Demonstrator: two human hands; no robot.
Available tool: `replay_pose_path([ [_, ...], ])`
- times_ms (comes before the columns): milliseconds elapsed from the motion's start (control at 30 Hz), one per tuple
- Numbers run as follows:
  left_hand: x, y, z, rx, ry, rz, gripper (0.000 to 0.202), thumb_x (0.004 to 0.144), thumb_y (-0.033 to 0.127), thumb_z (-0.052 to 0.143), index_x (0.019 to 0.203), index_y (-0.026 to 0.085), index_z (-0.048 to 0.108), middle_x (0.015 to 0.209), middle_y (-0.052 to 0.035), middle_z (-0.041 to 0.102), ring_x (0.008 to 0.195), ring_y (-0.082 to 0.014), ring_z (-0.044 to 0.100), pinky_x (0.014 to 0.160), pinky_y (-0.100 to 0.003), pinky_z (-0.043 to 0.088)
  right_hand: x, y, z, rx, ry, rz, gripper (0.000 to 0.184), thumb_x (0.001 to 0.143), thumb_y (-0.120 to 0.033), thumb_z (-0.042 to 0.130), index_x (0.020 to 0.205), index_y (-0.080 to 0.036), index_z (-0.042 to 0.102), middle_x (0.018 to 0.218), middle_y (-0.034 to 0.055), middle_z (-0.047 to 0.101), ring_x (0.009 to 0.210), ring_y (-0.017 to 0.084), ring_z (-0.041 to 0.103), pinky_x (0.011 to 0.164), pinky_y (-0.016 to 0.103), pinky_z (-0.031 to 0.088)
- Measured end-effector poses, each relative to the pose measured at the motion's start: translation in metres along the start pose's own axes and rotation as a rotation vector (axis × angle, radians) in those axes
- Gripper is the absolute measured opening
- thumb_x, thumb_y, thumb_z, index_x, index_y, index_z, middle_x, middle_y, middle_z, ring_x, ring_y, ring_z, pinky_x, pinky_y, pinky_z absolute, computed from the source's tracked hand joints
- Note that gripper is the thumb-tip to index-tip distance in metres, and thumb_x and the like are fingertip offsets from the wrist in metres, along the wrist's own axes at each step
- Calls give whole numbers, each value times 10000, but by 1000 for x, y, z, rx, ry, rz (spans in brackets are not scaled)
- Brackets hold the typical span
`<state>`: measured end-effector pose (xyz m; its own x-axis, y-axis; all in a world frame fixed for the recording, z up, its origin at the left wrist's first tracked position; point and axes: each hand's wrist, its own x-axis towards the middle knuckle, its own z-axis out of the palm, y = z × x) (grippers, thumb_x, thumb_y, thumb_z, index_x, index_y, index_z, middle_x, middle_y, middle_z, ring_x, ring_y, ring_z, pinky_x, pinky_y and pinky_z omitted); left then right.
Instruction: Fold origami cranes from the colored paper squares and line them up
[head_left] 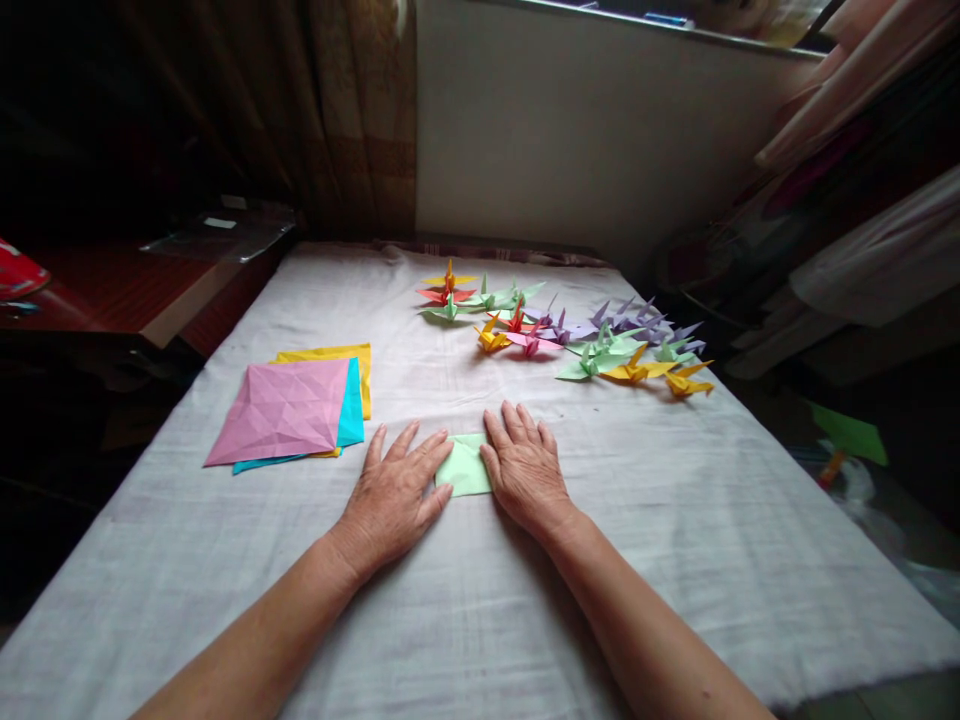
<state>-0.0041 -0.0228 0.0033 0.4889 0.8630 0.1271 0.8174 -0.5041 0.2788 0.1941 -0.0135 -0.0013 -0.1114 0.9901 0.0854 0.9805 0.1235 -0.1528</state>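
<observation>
A light green folded paper (463,466) lies flat on the white cloth (675,520) covering the table. My left hand (395,492) rests flat on the paper's left edge with fingers stretched out. My right hand (525,464) lies flat over its right edge, fingers spread too. Both hands press the paper down; only its middle shows between them.
A stack of creased square sheets, pink (281,410) on top of blue and yellow, lies to the left. Several folded paper cranes (592,345) in many colours are scattered at the back right. A dark wooden cabinet (112,300) stands at left, a wall behind.
</observation>
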Motion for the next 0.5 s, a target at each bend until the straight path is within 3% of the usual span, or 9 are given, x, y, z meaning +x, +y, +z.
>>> replay_pose_path([
  [67, 0, 0, 0, 11, 10, 1, 453, 930, 380, 525, 1368, 263, 538, 1447, -36, 534, 1409, -323, 365, 1170, -622, 148, -3, 1, -2, 27, 28, -47, 491, 982, -295, 397, 1458, -180, 436, 1550, 142, 357, 1440, 315, 305, 1135, 560, 242],
  [133, 0, -1, 0, 25, 17, 1, 461, 926, 385, 534, 1370, 262, 537, 1443, -37, 539, 1405, -323, 372, 1170, -621, 153, -8, 2, -4, 65, 23, -184, 511, 980, -294, 407, 1482, -198, 396, 1566, 105, 330, 1463, 282, 261, 1170, 550, 186],
  [267, 1, 0, -1, 39, 17, 10, 485, 928, 393, 526, 1396, 267, 511, 1442, -28, 540, 1405, -321, 372, 1175, -620, 124, -21, 10, -11, 132, -179, -462, 573, 976, -377, 450, 1514, -221, 332, 1571, 82, 309, 1467, 258, 258, 1195, 550, 145],
  [500, 1, 1, -2, 36, 6, 6, 455, 939, 389, 502, 1376, 268, 533, 1447, -13, 532, 1404, -331, 371, 1168, -630, 119, -41, 41, -27, 142, -318, -553, 610, 954, -407, 504, 1514, -240, 328, 1557, 93, 327, 1454, 256, 290, 1202, 541, 155],
])
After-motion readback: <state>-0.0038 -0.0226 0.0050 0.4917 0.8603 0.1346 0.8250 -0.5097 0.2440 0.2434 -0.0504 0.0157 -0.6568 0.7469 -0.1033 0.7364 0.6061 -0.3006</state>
